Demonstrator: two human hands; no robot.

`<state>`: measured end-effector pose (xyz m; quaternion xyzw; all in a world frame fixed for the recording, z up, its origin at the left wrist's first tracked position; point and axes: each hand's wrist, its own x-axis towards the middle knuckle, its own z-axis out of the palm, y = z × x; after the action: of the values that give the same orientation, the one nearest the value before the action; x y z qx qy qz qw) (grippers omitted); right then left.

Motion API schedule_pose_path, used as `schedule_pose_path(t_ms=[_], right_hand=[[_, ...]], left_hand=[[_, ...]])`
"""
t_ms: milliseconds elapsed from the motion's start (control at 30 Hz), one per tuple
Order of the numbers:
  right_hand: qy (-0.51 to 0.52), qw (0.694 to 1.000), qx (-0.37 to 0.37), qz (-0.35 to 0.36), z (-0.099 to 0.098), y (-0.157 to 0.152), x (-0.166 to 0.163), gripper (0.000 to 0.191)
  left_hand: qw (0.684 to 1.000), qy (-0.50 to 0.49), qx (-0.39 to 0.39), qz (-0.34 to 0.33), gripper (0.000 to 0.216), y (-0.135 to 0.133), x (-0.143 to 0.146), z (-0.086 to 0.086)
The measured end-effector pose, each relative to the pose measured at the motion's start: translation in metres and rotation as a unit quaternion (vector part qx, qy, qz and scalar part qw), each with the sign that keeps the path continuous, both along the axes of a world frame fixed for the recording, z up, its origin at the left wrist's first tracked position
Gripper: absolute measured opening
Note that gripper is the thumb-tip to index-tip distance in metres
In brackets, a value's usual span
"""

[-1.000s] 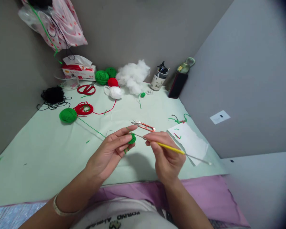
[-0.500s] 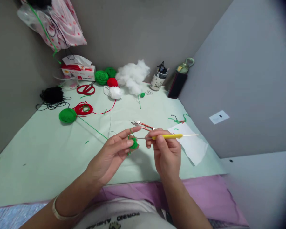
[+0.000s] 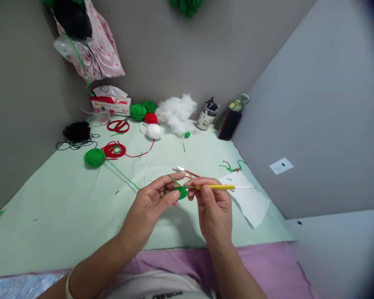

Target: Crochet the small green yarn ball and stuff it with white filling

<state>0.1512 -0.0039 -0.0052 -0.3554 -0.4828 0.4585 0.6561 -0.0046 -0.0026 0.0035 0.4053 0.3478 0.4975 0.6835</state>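
Between the thumb and fingers of my left hand (image 3: 154, 201) is a small green crochet piece (image 3: 182, 192). Green yarn passes over its raised index finger and trails back to a green yarn ball (image 3: 94, 158) on the left. My right hand (image 3: 214, 207) grips a crochet hook (image 3: 218, 187) by its yellow handle, and the metal tip reaches the green piece. Fingertips of both hands nearly meet there. Just behind them lie small thread snips (image 3: 187, 172) with orange-red handles, partly hidden by my right hand.
Red scissors (image 3: 118, 126), black yarn (image 3: 77, 132), a red yarn coil (image 3: 114, 150) and white stuffing (image 3: 177, 112) lie toward the back. A pen cup (image 3: 206, 118) and dark phone (image 3: 230, 125) stand at back right. White paper (image 3: 249, 201) lies right, beside the wall.
My hands have drawn closer together, and the hook's tip has moved left, in at the green piece. The camera view has tilted up, showing more of the back wall.
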Motion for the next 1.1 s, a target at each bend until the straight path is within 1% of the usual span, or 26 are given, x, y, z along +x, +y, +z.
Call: schedule_pose_path(t_ms=[133,200,300,367,433,500,600,700,767,800,867,900,933,1000,1033,1100], right_hand=[[0.032,0.999,-0.007,0.028,0.012,0.001,-0.005,0.02],[0.025,0.999,0.0,0.036,0.015,0.0,-0.007,0.022],[-0.025,0.999,0.032,0.03,0.019,-0.004,-0.009,0.024],[-0.088,0.994,0.066,0.004,0.02,-0.008,-0.011,0.024],[-0.165,0.979,0.114,-0.031,0.022,-0.012,-0.012,0.025],[-0.229,0.958,0.168,-0.046,0.023,-0.015,-0.013,0.027],[-0.273,0.934,0.225,-0.039,0.022,-0.016,-0.013,0.03],[-0.299,0.922,0.243,-0.043,0.016,-0.014,-0.014,0.034],[-0.339,0.905,0.251,-0.057,0.009,-0.012,-0.015,0.037],[-0.369,0.89,0.258,-0.066,0.005,-0.012,-0.016,0.039],[-0.401,0.866,0.279,-0.106,-0.003,-0.01,-0.018,0.042],[-0.398,0.866,0.279,-0.116,-0.005,-0.009,-0.019,0.043],[-0.38,0.873,0.28,-0.124,-0.005,-0.009,-0.019,0.042],[-0.323,0.902,0.258,-0.124,-0.001,-0.009,-0.019,0.036],[-0.286,0.921,0.237,-0.121,0.003,-0.01,-0.018,0.033],[-0.201,0.956,0.18,-0.114,0.012,-0.01,-0.017,0.027]], left_hand=[[0.999,-0.003,-0.012,0.034,0.03,-0.002,-0.006,0.004],[0.999,-0.005,-0.016,0.037,0.03,-0.004,-0.009,0.006],[0.999,-0.002,-0.002,0.037,0.03,-0.008,-0.014,0.006],[0.998,0.016,0.021,0.05,0.031,-0.009,-0.017,0.006],[0.996,0.043,0.048,0.067,0.032,-0.009,-0.019,0.005],[0.992,0.072,0.072,0.077,0.032,-0.008,-0.021,0.005],[0.984,0.109,0.1,0.096,0.031,-0.007,-0.023,0.006],[0.975,0.128,0.123,0.131,0.03,-0.007,-0.023,0.008],[0.979,0.11,0.108,0.137,0.03,-0.008,-0.021,0.009],[0.985,0.083,0.084,0.128,0.032,-0.008,-0.02,0.009],[0.997,0.001,0.009,0.081,0.039,-0.007,-0.019,0.009],[0.997,-0.045,-0.033,0.047,0.043,-0.006,-0.019,0.009],[0.994,-0.086,-0.07,0.014,0.044,-0.004,-0.019,0.008],[0.982,-0.139,-0.12,-0.031,0.042,0.0,-0.021,0.008],[0.979,-0.152,-0.128,-0.039,0.039,0.002,-0.022,0.009],[0.98,-0.157,-0.118,-0.033,0.037,0.003,-0.024,0.01]])
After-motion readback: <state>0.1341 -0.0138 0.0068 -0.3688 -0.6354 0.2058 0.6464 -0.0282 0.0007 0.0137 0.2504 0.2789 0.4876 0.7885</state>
